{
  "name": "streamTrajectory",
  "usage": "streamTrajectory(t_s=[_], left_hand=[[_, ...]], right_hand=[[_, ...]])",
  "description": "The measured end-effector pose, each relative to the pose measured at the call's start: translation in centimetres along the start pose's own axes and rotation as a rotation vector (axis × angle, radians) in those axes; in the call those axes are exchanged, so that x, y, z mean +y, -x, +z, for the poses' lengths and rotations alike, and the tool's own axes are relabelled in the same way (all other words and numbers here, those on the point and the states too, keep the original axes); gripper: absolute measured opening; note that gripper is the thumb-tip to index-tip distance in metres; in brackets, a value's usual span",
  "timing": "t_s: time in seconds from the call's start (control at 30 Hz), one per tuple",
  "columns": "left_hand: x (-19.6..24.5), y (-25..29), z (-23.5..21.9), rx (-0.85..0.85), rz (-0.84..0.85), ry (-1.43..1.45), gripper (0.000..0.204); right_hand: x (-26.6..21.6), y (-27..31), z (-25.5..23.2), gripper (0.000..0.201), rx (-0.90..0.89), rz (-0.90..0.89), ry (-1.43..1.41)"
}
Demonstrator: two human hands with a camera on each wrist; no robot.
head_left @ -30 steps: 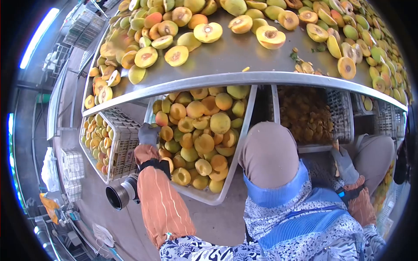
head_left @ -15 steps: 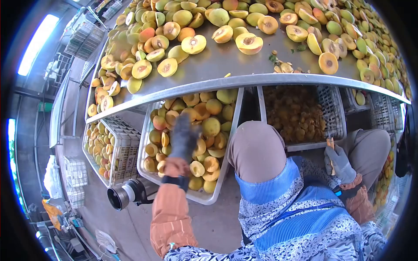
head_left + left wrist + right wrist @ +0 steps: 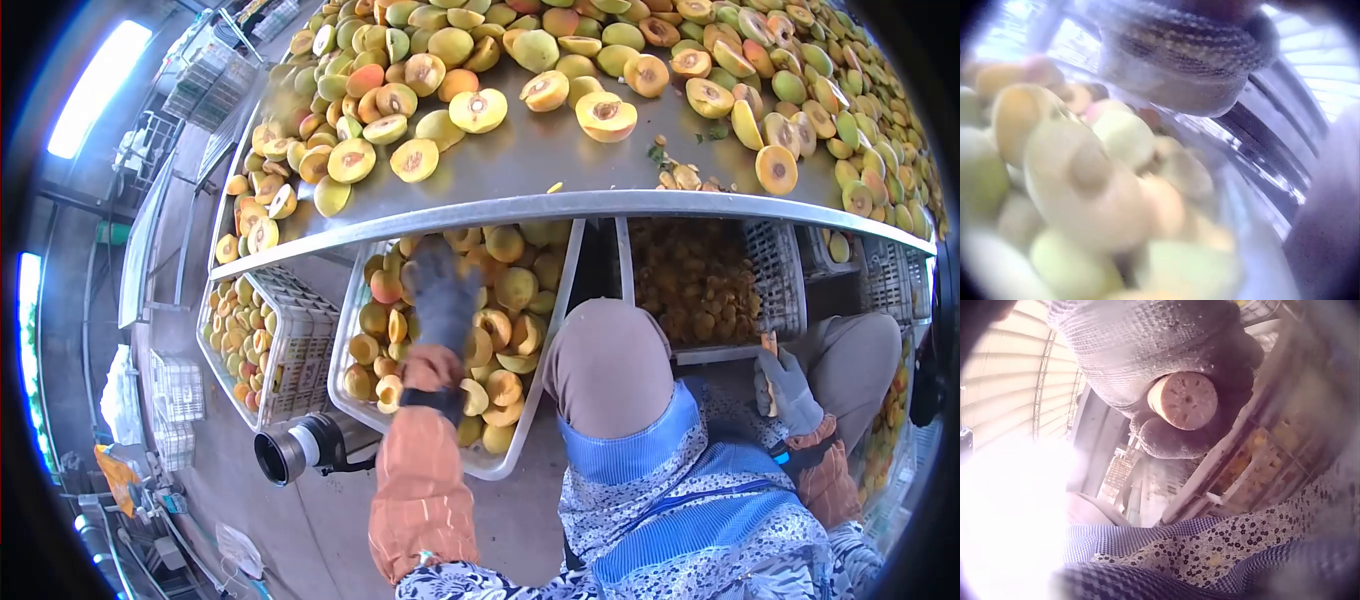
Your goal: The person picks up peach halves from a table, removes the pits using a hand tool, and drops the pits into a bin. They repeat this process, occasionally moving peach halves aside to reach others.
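My left hand (image 3: 443, 292), in a grey glove, lies over the apricot halves (image 3: 497, 328) in the tilted white crate (image 3: 345, 385). Its fingers reach toward the crate's far end, slightly blurred. Blurred fruit (image 3: 1079, 181) fills much of the left wrist view, below the glove (image 3: 1179, 56). Off to the right, near my knee, my gloved right hand (image 3: 792, 392) grips an upright wooden-handled tool (image 3: 769, 375). The handle's round butt (image 3: 1189, 401) pokes out of the curled glove in the right wrist view; the tool's working end does not show there.
A metal table (image 3: 560, 206) heaped with cut apricots spans the front. Beneath it on the right stands a crate (image 3: 785, 285) of brown pits (image 3: 690, 285). Another fruit-filled crate (image 3: 300, 345) stands at left, with a black-and-white cylinder (image 3: 300, 445) on the floor nearby.
My left hand has moved from the crate's left rim to over the fruit, then farther toward the table. The right hand keeps hold of the wooden-handled tool near the knee.
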State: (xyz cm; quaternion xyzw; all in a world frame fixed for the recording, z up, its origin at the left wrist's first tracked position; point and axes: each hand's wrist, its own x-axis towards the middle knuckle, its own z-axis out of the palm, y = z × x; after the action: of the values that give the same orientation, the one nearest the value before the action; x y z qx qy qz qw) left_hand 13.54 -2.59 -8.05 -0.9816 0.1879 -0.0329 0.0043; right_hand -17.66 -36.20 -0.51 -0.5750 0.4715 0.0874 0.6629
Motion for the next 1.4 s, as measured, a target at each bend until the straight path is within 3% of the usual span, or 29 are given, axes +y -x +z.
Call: streamTrajectory(t_s=[0.03, 0.13, 0.2, 0.27, 0.4, 0.5, 0.6, 0.67, 0.7, 0.73, 0.77, 0.8, 0.83, 0.87, 0.93, 1.07, 1.13, 1.4], left_hand=[[-2.7, -0.7, 1.0, 0.041, -0.144, -0.010, 0.065], [-9.0, -1.7, 2.2, -0.037, -0.248, 0.032, 0.068], [-9.8, -1.8, 3.6, -0.018, -0.167, 0.053, 0.071], [-8.9, -0.9, 4.3, -0.061, -0.157, -0.044, 0.071], [-9.6, -1.7, 4.4, 0.050, -0.162, -0.006, 0.069], [-8.9, -0.6, 3.3, 0.064, -0.189, 0.191, 0.067], [-7.3, 6.3, -1.6, 0.155, -0.156, 0.070, 0.062], [-5.9, 12.2, -4.1, 0.351, -0.359, -0.013, 0.058], [-6.6, 15.0, -3.7, 0.458, -0.386, 0.111, 0.059], [-6.4, 17.9, -2.3, 0.480, -0.719, 0.198, 0.058], [-6.4, 19.7, -1.6, 0.559, -0.796, 0.303, 0.053], [-6.1, 21.4, -1.1, 0.358, -1.086, 0.819, 0.046], [-9.3, 24.6, 6.3, 0.568, -0.998, 1.178, 0.041], [-8.7, 25.0, 6.3, 0.583, -1.002, 1.180, 0.041], [-6.5, 24.1, 5.7, 0.421, -1.207, 1.264, 0.040], [-6.5, 23.0, 5.3, 0.314, -1.239, 1.407, 0.041], [-7.2, 23.1, 6.0, 0.349, -1.039, 1.514, 0.042], [-4.9, 22.9, 4.7, 0.365, -1.054, 1.494, 0.045]], right_hand=[[0.1, -0.1, -0.3, 0.021, 0.014, -0.005, 0.022], [0.6, -0.6, -0.9, 0.019, -0.013, -0.031, 0.078], [0.4, -0.8, -0.5, 0.019, 0.019, -0.005, 0.076], [0.4, -0.9, -0.2, 0.019, 0.061, 0.033, 0.071], [-0.3, -1.2, 0.8, 0.017, 0.027, -0.015, 0.013], [-1.3, 0.0, 0.5, 0.017, -0.093, -0.013, -0.009], [-0.7, -0.2, -1.0, 0.018, -0.042, -0.047, 0.012], [0.5, -0.9, -1.8, 0.020, -0.001, -0.042, -0.086], [0.8, -1.2, -2.0, 0.021, -0.027, -0.050, -0.083], [0.9, -1.3, -1.9, 0.022, -0.046, -0.061, -0.084], [0.9, -1.3, -1.6, 0.022, -0.066, -0.057, -0.075], [0.8, -1.1, -1.2, 0.023, -0.078, -0.072, -0.042], [0.9, -0.7, -1.1, 0.024, -0.085, -0.092, -0.011], [0.9, -0.5, -1.0, 0.024, -0.094, -0.102, -0.006], [0.9, -0.1, -1.1, 0.024, -0.087, -0.109, 0.014], [1.4, 1.5, -1.8, 0.024, -0.072, -0.172, -0.070], [1.9, 1.8, -2.4, 0.024, -0.048, -0.176, -0.137], [1.4, 5.4, -2.8, 0.025, -0.004, -0.278, -0.102]])
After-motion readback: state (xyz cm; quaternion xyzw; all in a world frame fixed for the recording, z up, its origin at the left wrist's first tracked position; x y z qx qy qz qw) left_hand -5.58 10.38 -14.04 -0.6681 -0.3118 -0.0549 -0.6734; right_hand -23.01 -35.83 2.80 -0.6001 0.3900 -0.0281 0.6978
